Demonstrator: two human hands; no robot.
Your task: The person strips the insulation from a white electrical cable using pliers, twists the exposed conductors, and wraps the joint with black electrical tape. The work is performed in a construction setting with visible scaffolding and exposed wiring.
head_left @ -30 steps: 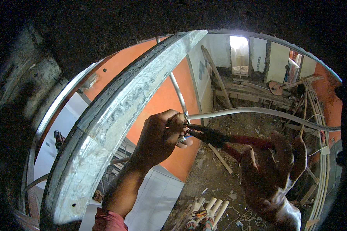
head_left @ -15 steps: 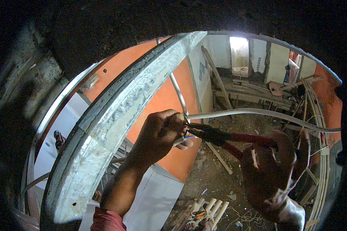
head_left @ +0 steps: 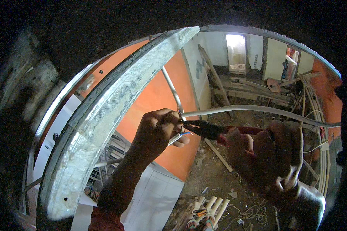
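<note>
My left hand [head_left: 158, 129] pinches the ends of white electrical cables in mid-air. One white cable [head_left: 258, 109] arcs away from there to the right, and a white length [head_left: 170, 87] runs up behind the beam. A blue-insulated wire [head_left: 186, 133] pokes out by my left fingers, next to a short white cable end [head_left: 174, 138]. My right hand [head_left: 264, 154] is closed round the red handles of a pair of pliers [head_left: 206, 129]. Their dark jaws meet the wires at my left fingertips; the exact grip there is too small to make out.
A grey beam [head_left: 119, 104] slants across on the left, close to my left arm. Far below lie a littered floor [head_left: 208, 173], several pale pipes [head_left: 216, 206] and tangled cord [head_left: 248, 215]. Planks [head_left: 258, 92] are piled at the back; long poles [head_left: 314, 104] lean at the right.
The pliers' handles have come closer together in my right hand, and the tool lies more level. Both hands have shifted slightly left in the picture.
</note>
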